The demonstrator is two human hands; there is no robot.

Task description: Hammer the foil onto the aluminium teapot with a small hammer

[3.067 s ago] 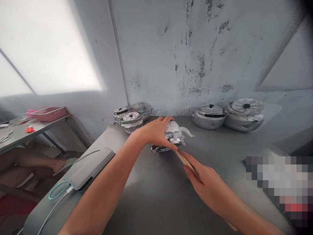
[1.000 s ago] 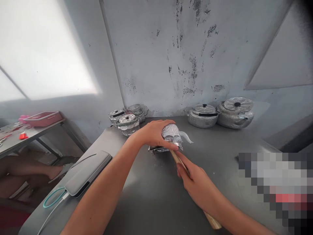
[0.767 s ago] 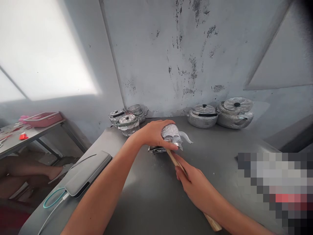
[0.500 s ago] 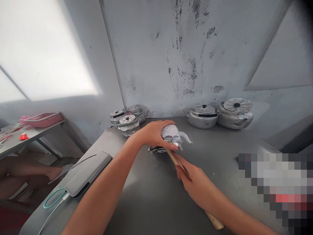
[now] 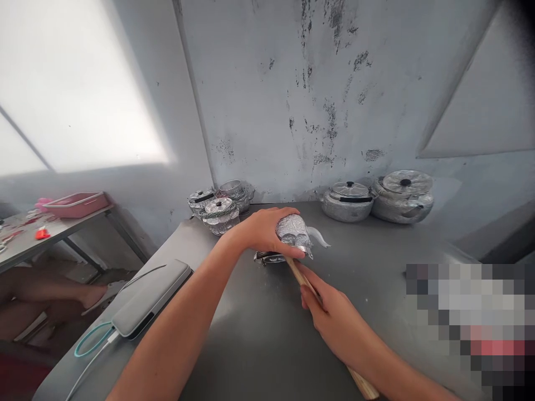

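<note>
My left hand (image 5: 267, 231) is closed around a small silver teapot (image 5: 292, 227) with a hammered-looking surface, tilted on its side above the table. Its curved spout (image 5: 320, 236) points right. Below the left hand a dark, shiny metal part (image 5: 271, 258) shows, mostly covered, so I cannot tell what it is. A wooden stick (image 5: 363, 383) runs slantwise up to the teapot, gripped by my right hand (image 5: 332, 314). The stick's far end is hidden at the teapot under my left thumb.
Several silver pots (image 5: 221, 211) stand at the back left. Two larger kettles (image 5: 346, 206) are at the back right by the wall. A grey case (image 5: 152, 298) with a cable lies left. On a side table sits a pink basket (image 5: 77, 205); a person's leg (image 5: 54, 289) shows below.
Both hands stay on the teapot and the stick, with only a very slight shift. The whole view has moved down a little.
</note>
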